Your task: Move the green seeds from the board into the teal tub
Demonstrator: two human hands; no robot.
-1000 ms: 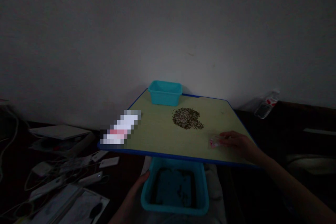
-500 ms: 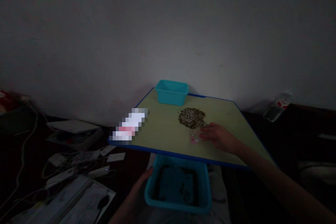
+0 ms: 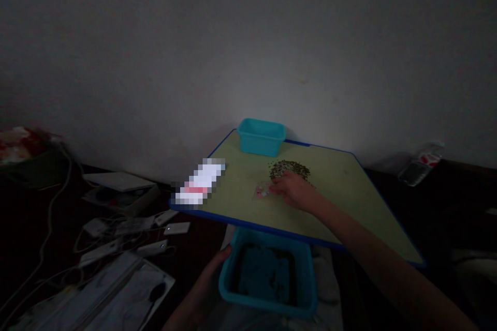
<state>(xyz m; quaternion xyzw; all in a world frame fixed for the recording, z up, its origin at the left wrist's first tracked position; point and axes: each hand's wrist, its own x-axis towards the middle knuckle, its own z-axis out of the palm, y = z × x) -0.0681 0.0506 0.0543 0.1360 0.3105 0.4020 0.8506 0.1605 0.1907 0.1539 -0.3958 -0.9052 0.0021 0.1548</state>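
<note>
So the right hand [image 3: 297, 190] is out over the pale, blue-edged bench [image 3: 233, 201], fingers clamped on a small clear packet [image 3: 262, 191] with pink bits in it. The packet's at the near left side of a loose pile of little brown and pale bits [image 3: 289, 167], and the hand covers part of the pile from where I'm standing. Left hand [image 3: 212, 274] is down low, thumb up at the side of a blue bin [image 3: 267, 302] just past the bench's near edge; the other fingers are hidden, so can't tell if they're apart or together. Some dark stuff's lying in that bin, too dim to name. Another blue tub [image 3: 259, 146] sits upright at the far side of the bench, and a bright, pixelated slab [image 3: 200, 182] lies over on the left. Pretty dark room tbh, with a plastic bottle [image 3: 422, 163] leaning off to the right.
</note>
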